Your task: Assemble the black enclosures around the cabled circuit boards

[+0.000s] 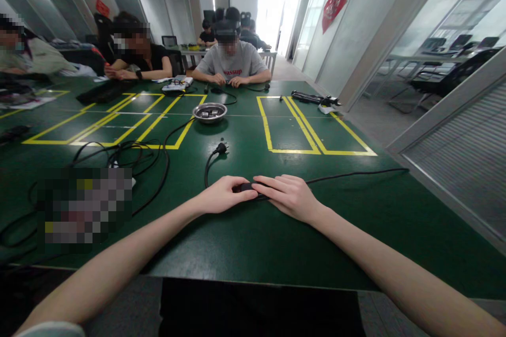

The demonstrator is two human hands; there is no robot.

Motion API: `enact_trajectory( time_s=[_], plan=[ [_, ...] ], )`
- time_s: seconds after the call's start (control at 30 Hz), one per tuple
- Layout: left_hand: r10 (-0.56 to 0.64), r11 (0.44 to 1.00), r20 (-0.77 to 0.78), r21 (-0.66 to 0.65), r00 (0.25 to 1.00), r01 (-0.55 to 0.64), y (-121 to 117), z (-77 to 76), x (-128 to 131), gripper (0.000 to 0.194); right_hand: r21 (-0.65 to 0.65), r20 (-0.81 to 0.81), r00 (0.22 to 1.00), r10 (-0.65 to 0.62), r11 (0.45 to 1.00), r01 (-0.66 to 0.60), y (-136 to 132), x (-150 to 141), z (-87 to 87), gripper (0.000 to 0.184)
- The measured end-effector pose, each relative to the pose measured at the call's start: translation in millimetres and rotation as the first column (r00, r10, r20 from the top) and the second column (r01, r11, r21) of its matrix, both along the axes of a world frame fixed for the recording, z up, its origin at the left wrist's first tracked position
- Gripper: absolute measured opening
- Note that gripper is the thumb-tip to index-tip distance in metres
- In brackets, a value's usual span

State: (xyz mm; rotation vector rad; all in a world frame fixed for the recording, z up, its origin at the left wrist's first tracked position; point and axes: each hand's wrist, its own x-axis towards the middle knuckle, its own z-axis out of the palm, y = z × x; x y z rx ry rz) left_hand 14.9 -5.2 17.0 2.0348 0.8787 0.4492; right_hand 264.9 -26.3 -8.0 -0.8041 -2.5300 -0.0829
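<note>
A black power cord (pixel 359 172) runs across the green table, with its plug (pixel 221 148) lying just beyond my hands and its other stretch reaching right toward the table edge. My left hand (pixel 223 193) is closed on a dark, thicker part (pixel 247 187) of this cord between thumb and fingers. Over the same part, from the right, lie the fingers of my right hand (pixel 290 195), gripping it close to my left fingertips. Much of that dark part is hidden under both hands, so its full shape does not show.
On the left, a loose cable tangle (pixel 138 152) lies by a blurred-out item (pixel 87 208). Ahead stands a metal bowl (pixel 209 120) holding small metal pieces. Yellow tape (pixel 294 151) marks the green table (pixel 245 253). A black tripod-like item (pixel 314 98) lies far right. A co-worker (pixel 233 58) sits opposite.
</note>
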Motion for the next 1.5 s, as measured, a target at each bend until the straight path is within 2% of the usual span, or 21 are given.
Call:
enact_trajectory(
  time_s=[0.07, 0.17, 0.27, 0.33, 0.5, 0.57, 0.67, 0.73, 0.77, 0.8, 0.87, 0.9, 0.93, 0.97, 1.0, 1.1, 1.2, 1.3, 1.4, 1.47, 1.5],
  plan=[
    [0.023, 1.0, 0.041, 0.015, 0.999, -0.023, 1, -2.4, -1, 0.041, -0.055, -0.042, 0.998, 0.043, 0.997, -0.045, 1, -1, 1.5, 0.038],
    [0.081, 0.985, 0.006, 0.153, 0.997, -0.081, -2, -6.2, -3, 0.035, -0.24, -0.123, 0.992, 0.014, 0.97, -0.043, 2, -3, 4.5, 0.047],
    [0.098, 0.944, -0.064, 0.321, 0.993, -0.072, -5, -7.7, -3, 0.032, -0.354, -0.135, 0.987, -0.083, 0.935, 0.031, 2, -3, 5.7, 0.03],
    [0.095, 0.918, -0.092, 0.393, 0.991, -0.052, -5, -7.5, -3, 0.03, -0.364, -0.13, 0.985, -0.11, 0.93, 0.055, 2, -4, 4.7, 0.021],
    [0.106, 0.892, -0.094, 0.449, 0.99, -0.053, -5, -5.2, -4, 0.022, -0.329, -0.16, 0.979, -0.127, 0.942, 0.069, 2, -5, 2.2, 0.026],
    [0.114, 0.884, -0.073, 0.463, 0.991, -0.068, -4, -5.3, -4, 0.023, -0.348, -0.168, 0.981, -0.098, 0.937, 0.034, 1, -4, 3.7, 0.033],
    [0.092, 0.897, -0.062, 0.438, 0.994, -0.056, -1, -7.5, -6, 0.024, -0.352, -0.105, 0.994, -0.005, 0.936, -0.032, -1, -4, 6.2, 0.056],
    [0.075, 0.888, -0.06, 0.459, 0.995, -0.039, 1, -8.9, -7, 0.026, -0.319, -0.033, 0.999, 0.004, 0.948, -0.015, -3, -4, 5.8, 0.058],
    [0.079, 0.858, -0.044, 0.512, 0.996, -0.045, 2, -9.2, -8, 0.026, -0.303, -0.011, 1.0, -0.01, 0.953, 0.006, -2, -3, 5.0, 0.056],
    [0.094, 0.801, -0.007, 0.594, 0.996, -0.071, 1, -8.9, -8, 0.025, -0.293, -0.01, 0.999, -0.033, 0.956, 0.028, -1, -2, 3.8, 0.054],
    [0.105, 0.651, 0.08, 0.748, 0.991, -0.129, -1, -7.6, -8, 0.026, -0.285, -0.082, 0.991, -0.106, 0.955, 0.078, 5, 4, 1.4, 0.052],
    [0.094, 0.594, 0.105, 0.792, 0.99, -0.141, -2, -6.9, -8, 0.028, -0.282, -0.155, 0.975, -0.16, 0.953, 0.112, 10, 9, 0.5, 0.051],
    [0.08, 0.561, 0.12, 0.815, 0.99, -0.144, -3, -6.5, -8, 0.029, -0.28, -0.245, 0.942, -0.228, 0.947, 0.156, 16, 15, 0.1, 0.05],
    [0.058, 0.558, 0.119, 0.819, 0.991, -0.131, -4, -6.6, -8, 0.029, -0.28, -0.341, 0.891, -0.3, 0.937, 0.208, 23, 23, 0.2, 0.049],
    [0.031, 0.579, 0.097, 0.809, 0.995, -0.098, -5, -7.4, -8, 0.029, -0.287, -0.43, 0.821, -0.377, 0.919, 0.271, 30, 32, 0.8, 0.048],
    [-0.046, 0.676, -0.007, 0.736, 0.999, 0.036, -3, -12.5, -9, 0.023, -0.306, -0.627, 0.522, -0.577, 0.8, 0.517, 48, 65, 5.1, 0.05],
    [-0.048, 0.757, -0.054, 0.649, 0.997, 0.072, 1, -17.3, -9, 0.019, -0.277, -0.739, 0.301, -0.603, 0.679, 0.68, 58, 99, 8.9, 0.056],
    [-0.03, 0.801, -0.033, 0.597, 0.999, 0.044, 3, -19.1, -9, 0.019, -0.322, -0.672, 0.226, -0.705, 0.554, 0.768, 60, 123, 7.7, 0.058],
    [-0.027, 0.82, -0.019, 0.572, 0.999, 0.033, 2, -19.4, -9, 0.021, -0.429, -0.392, 0.176, -0.903, 0.348, 0.833, 59, 132, 1.7, 0.053],
    [-0.024, 0.827, -0.021, 0.561, 0.999, 0.032, 2, -19.6, -10, 0.021, -0.448, -0.205, 0.132, -0.97, 0.213, 0.868, 59, 133, -2.8, 0.052],
    [-0.022, 0.83, -0.024, 0.557, 0.999, 0.032, 3, -19.8, -11, 0.021, -0.44, -0.148, 0.116, -0.982, 0.17, 0.882, 59, 133, -4.8, 0.053]
  ],
)
